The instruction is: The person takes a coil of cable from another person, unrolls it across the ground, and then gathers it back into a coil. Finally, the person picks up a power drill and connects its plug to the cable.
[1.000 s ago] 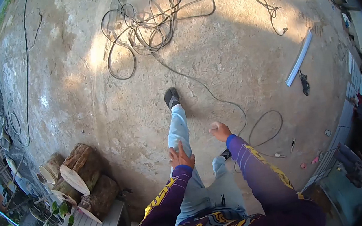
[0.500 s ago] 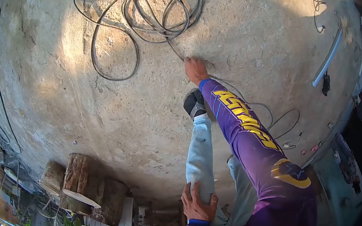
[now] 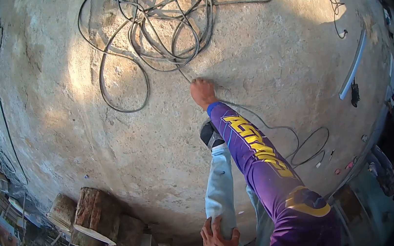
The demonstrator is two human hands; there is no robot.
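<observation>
Low warm sunlight, long shadows across ground; heavy fisheye warp, black corners.

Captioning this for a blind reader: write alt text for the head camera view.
A person bends forward, right hand down on a dark cable lying on concrete ground, beside its tangled coil; whether it grips is unclear. The left hand rests open on a jeans-clad leg.
</observation>
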